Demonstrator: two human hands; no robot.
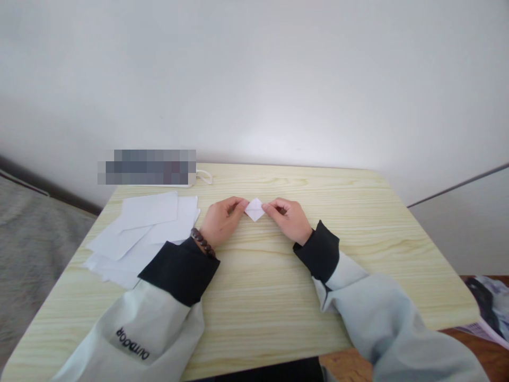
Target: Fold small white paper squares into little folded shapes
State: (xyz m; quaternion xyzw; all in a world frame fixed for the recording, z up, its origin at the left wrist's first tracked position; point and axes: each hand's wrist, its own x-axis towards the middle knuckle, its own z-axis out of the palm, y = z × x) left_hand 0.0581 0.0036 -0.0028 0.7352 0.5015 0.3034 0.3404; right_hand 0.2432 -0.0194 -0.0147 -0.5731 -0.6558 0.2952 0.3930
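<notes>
A small folded piece of white paper (pixel 255 210), shaped like a diamond with a crease across it, is held over the middle of the wooden table (pixel 258 297). My left hand (pixel 223 220) pinches its left corner between thumb and fingers. On the opposite corner, my right hand (pixel 289 217) has a similar pinch. Both hands are closed, and their fingertips cover the paper's side corners. A dark beaded bracelet (pixel 203 243) circles my left wrist.
Several loose white paper sheets (pixel 149 212) lie overlapping on the table's left side. Behind them, a blurred-out object (pixel 149 168) with a white cord loop (pixel 205 176) stands near the white wall (pixel 278 79). Items (pixel 491 307) lie below the table's right edge.
</notes>
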